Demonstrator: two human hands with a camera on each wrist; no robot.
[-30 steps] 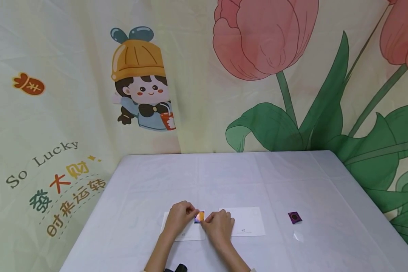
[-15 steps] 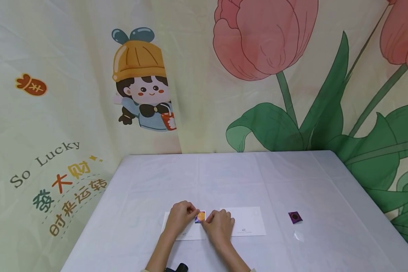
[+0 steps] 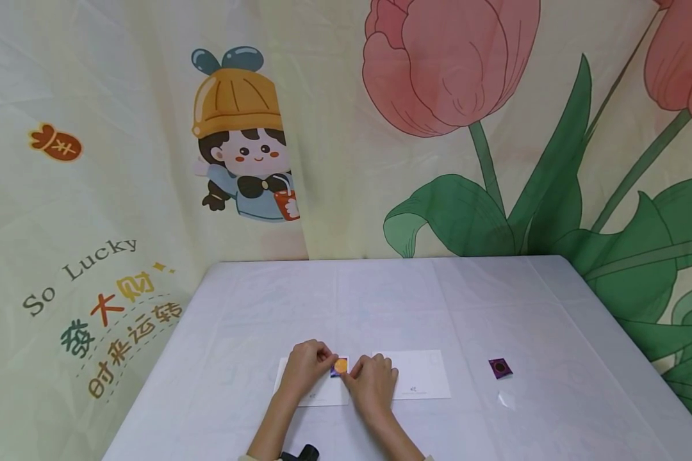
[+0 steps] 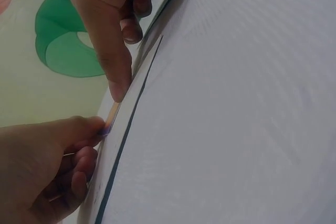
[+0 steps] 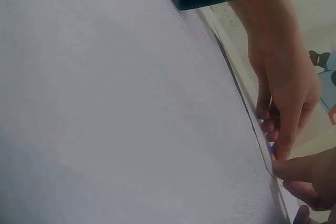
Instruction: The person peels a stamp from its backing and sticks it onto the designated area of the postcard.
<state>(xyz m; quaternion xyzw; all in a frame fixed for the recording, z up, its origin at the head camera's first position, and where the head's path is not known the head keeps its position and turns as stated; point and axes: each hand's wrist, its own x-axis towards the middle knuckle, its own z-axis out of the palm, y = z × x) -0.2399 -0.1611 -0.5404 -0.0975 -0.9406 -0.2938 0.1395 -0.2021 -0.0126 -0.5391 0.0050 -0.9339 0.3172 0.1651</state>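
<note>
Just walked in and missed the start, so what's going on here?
A person's left hand and right hand have their fingertips on a small orange-and-purple square at the far right corner of the left white card. A second card is partly hidden by the right hand; a dark purple square lies farther right.

I face a pale printed backdrop [image 3: 334, 128]: pink tulip [image 3: 452, 64] upper right, capped cartoon figure [image 3: 245, 147] upper left, lettering [image 3: 107, 308] lower left. A white-covered table [image 3: 392, 294] occupies lower centre.
</note>
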